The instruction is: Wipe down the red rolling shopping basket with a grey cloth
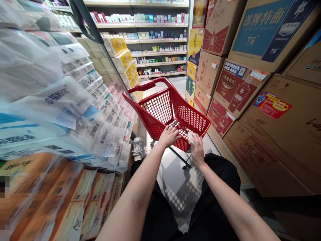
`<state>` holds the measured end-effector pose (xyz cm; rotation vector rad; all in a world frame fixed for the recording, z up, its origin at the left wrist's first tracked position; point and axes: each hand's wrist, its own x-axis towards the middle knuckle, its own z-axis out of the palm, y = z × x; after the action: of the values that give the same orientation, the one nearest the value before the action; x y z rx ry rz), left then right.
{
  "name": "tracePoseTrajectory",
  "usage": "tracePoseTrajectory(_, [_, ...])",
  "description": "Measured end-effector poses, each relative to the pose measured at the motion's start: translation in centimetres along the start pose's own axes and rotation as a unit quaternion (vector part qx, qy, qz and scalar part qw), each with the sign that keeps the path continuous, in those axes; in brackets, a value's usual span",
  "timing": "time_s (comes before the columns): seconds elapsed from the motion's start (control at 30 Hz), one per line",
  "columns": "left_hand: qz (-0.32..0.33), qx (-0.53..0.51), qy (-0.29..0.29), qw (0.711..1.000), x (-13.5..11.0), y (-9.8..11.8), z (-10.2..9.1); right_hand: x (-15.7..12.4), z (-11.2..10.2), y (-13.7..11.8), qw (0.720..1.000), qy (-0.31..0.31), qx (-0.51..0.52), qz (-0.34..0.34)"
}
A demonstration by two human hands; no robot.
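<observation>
Before me stands a red plastic shopping basket cart (pixel 156 103) with lattice walls and a long dark handle (pixel 110 58) rising to the upper left. My left hand (pixel 169 136) rests at the basket's near rim, palm down, fingers stretched out and nothing visible in them. At the near right corner, my right hand (pixel 198 149) is closed on a crumpled white cloth (pixel 191 138), which touches the rim. I cannot tell whether the cloth is paper or fabric. Through the lattice, the inside of the basket shows no goods.
Plastic-wrapped tissue packs (pixel 82 100) pile up on the left, above orange packs (pixel 45 190). Cardboard cartons (pixel 273 124) are stacked along the right. Shelves (pixel 160 42) of small goods stand at the back. A caster (pixel 187 166) touches the floor between my legs.
</observation>
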<state>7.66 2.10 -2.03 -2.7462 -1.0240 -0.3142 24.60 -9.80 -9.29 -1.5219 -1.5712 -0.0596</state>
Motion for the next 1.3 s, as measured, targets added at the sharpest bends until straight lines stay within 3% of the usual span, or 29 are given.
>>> tracePoseTrajectory(0.1, [-0.004,-0.013,-0.007,1.0,0.1,0.1,-0.1,0.6,-1.1,-1.2,1.0,0.009,0.025,0.009])
tracePoseTrajectory(0.23, [-0.011,-0.012,-0.011,1.0,0.6,0.2,0.0,3.4,-3.8,-1.8,0.985,0.126,0.022,0.119])
tracePoseTrajectory(0.33, [-0.015,-0.01,-0.005,1.0,1.2,0.5,0.4,5.3,-5.0,-1.7,0.978,0.159,0.021,0.13])
tracePoseTrajectory(0.4, [-0.017,-0.01,0.002,1.0,1.8,0.9,0.6,5.5,-4.6,-1.3,0.988,0.118,0.015,0.096])
tracePoseTrajectory(0.53, [-0.027,-0.015,0.005,1.0,2.6,1.7,0.8,3.8,-1.9,-0.1,0.999,-0.021,-0.05,0.001])
tracePoseTrajectory(0.67, [-0.033,-0.012,0.0,0.999,2.8,2.4,0.7,2.8,-0.2,1.7,0.982,-0.101,-0.153,-0.05])
tracePoseTrajectory(0.8, [-0.035,-0.003,0.005,0.999,2.7,2.7,0.6,4.4,-0.4,3.5,0.955,-0.177,-0.226,-0.075])
tracePoseTrajectory(1.1, [-0.024,-0.023,0.005,0.999,2.3,2.9,0.3,7.6,-0.6,3.3,0.925,-0.251,-0.274,-0.079])
tracePoseTrajectory(1.23, [0.011,-0.045,-0.022,0.999,2.5,1.3,0.2,7.9,-1.3,3.7,0.924,-0.263,-0.251,-0.118])
tracePoseTrajectory(1.3, [-0.009,-0.056,-0.029,0.998,2.6,-0.3,0.1,7.3,-1.7,4.4,0.927,-0.251,-0.234,-0.155])
